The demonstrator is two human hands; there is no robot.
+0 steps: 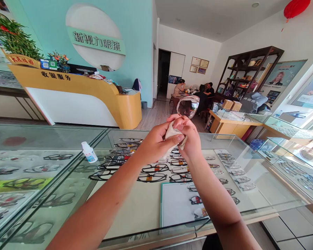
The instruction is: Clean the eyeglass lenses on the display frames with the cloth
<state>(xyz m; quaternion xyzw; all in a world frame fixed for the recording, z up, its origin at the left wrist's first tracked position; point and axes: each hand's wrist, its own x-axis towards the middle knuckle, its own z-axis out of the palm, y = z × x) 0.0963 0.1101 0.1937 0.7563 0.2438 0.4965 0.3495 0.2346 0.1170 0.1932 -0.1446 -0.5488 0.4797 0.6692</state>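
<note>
A pair of eyeglasses (188, 107) is held up over the glass counter, one thin-rimmed lens showing above my fingers. The rest of the frame is hidden by my hands and a pale cloth (171, 131). My left hand (159, 139) is closed, pinching the cloth between thumb and fingers. Against it, my right hand (192, 137) is closed too, its thumb and fingers pressed on the cloth around the glasses. Which hand carries the frame itself I cannot tell. To the left, a small white bottle (89, 152) stands on the counter top.
Under the glass counter (135, 222) lie several rows of eyeglasses (153, 168) and a white tray (173, 208). A yellow-and-white cashier desk (94, 100) stands ahead left. Several people sit at a table at the back. More display cases (284, 125) line the right side.
</note>
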